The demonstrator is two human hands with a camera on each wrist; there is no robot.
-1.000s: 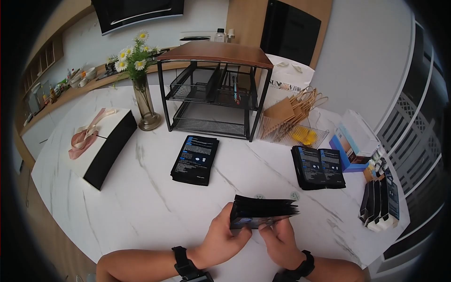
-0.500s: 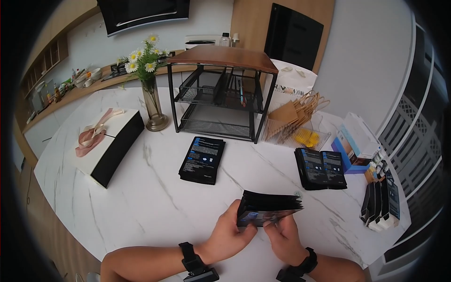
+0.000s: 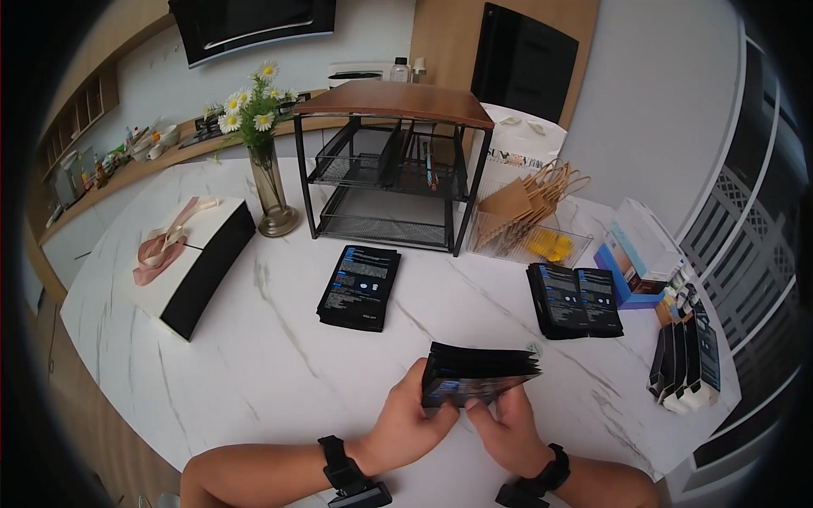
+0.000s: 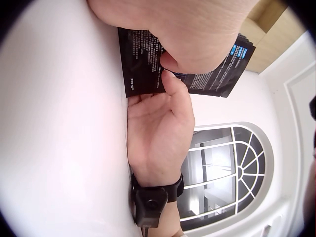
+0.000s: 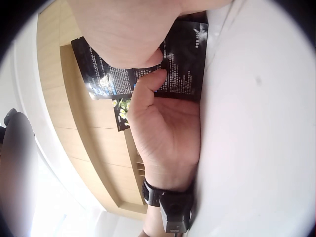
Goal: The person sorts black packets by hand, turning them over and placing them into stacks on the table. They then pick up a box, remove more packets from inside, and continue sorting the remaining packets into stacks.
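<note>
Black, shiny packets (image 3: 478, 385) stand bunched in a stack between your two hands, over the near part of the marble-patterned table (image 3: 246, 381). Your left hand (image 3: 406, 429) grips one end of the stack and your right hand (image 3: 511, 436) pinches the other, both thumbs on the printed face. Beyond them a similar pile (image 3: 360, 289) lies ahead of you, with a double pile (image 3: 576, 302) to its right. Farther out, a wood-topped mesh rack (image 3: 394, 102) stands between a flower vase (image 3: 271, 190) and some brown paper bags (image 3: 511, 206); a ribboned white box (image 3: 207, 222) lies at left.
</note>
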